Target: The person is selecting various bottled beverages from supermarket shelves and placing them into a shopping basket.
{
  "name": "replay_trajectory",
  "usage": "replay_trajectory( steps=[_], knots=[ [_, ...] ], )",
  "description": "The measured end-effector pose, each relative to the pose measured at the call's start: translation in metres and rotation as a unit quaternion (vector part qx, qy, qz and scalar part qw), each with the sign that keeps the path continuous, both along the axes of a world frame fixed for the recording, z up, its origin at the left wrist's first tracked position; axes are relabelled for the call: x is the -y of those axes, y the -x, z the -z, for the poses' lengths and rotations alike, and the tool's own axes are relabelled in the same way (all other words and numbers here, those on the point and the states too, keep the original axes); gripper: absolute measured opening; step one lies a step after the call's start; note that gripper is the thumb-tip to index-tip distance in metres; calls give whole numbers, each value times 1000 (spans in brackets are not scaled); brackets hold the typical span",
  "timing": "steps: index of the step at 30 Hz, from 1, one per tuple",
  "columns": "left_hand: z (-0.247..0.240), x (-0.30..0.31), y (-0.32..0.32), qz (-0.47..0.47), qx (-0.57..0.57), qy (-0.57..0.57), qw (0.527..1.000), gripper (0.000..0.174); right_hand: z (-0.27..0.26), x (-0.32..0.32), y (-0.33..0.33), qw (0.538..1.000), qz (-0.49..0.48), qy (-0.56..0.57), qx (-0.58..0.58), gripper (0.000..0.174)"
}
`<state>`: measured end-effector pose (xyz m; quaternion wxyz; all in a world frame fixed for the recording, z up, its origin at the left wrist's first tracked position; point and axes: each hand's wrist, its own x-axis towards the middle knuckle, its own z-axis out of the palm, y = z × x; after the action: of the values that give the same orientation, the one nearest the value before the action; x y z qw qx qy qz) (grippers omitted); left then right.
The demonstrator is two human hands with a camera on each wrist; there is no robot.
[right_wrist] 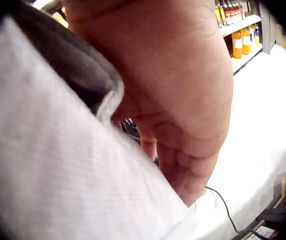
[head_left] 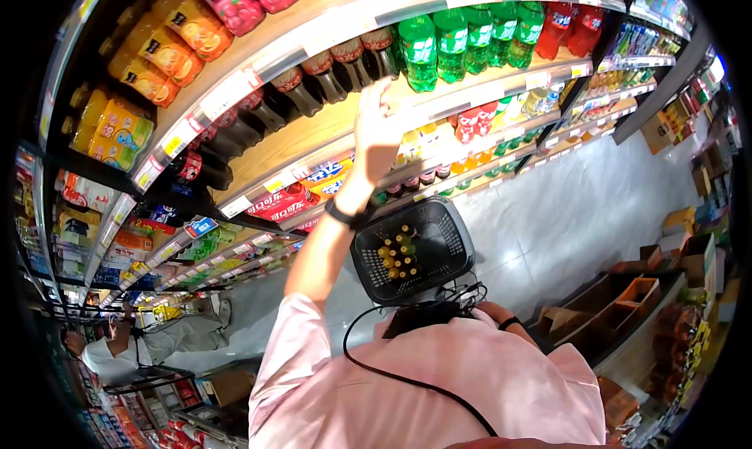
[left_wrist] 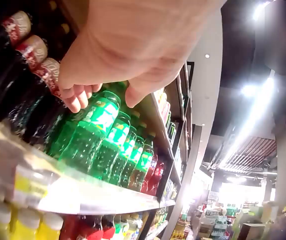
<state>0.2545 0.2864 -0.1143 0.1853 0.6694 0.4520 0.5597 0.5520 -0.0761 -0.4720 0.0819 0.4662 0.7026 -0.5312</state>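
Observation:
My left hand [head_left: 377,132] reaches up toward the drinks shelf, a dark band on its wrist. In the left wrist view its bent fingers and thumb stand apart, overlapping the top of the nearest green soda bottle [left_wrist: 90,132]. Dark cola bottles [head_left: 325,79] stand beside the row of green bottles [head_left: 452,45]. Low at my front, my right hand [head_left: 492,311] is close to black cables [head_left: 468,292]. Its fingers [right_wrist: 183,175] curl downward, partly covered by the pale shirt [right_wrist: 68,160]; I cannot tell whether they hold anything.
A black basket [head_left: 464,228] in front of me holds several yellow-capped bottles [head_left: 398,255]. Shelves of drinks curve along the left and front. Cartons and crates [head_left: 627,300] stand at the right, across the grey floor [head_left: 533,222]. Another person [head_left: 157,343] is in the aisle at lower left.

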Motion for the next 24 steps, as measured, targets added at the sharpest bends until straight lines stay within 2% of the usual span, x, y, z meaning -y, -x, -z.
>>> replay_trajectory(
  steps=[1,3,5,6,7,9,11,12,18,24],
  knots=[
    [-22,-16,-11,-22,-16,-44,999,53,-20,-5,2,1000,-6,-7,16,31],
    [-59,-36,-30,-90,-81,-6,993,56,-33,-9,1,999,-9,-18,35,33],
    [-92,-54,-43,-94,-126,65,985,60,-34,-10,-1,998,-15,2,58,35],
    [-98,-58,-49,-106,-123,63,985,63,-30,-9,-2,997,-17,12,69,36],
    [-99,-68,-53,-142,-200,64,967,62,-26,-9,-4,996,-18,22,80,37],
    [-103,-76,-54,-54,-201,103,973,57,-12,-2,-6,995,-17,31,92,38],
    [-97,-77,-54,-68,-209,47,974,51,12,9,-15,993,85,36,69,39],
    [-94,-79,-52,-101,-228,61,967,51,15,12,-17,992,104,40,63,39],
    [-92,-79,-41,-118,-282,128,943,55,25,15,-24,989,124,70,52,38],
    [-89,-64,-35,-107,-229,94,963,52,27,14,-27,988,126,77,48,37]
  ],
)
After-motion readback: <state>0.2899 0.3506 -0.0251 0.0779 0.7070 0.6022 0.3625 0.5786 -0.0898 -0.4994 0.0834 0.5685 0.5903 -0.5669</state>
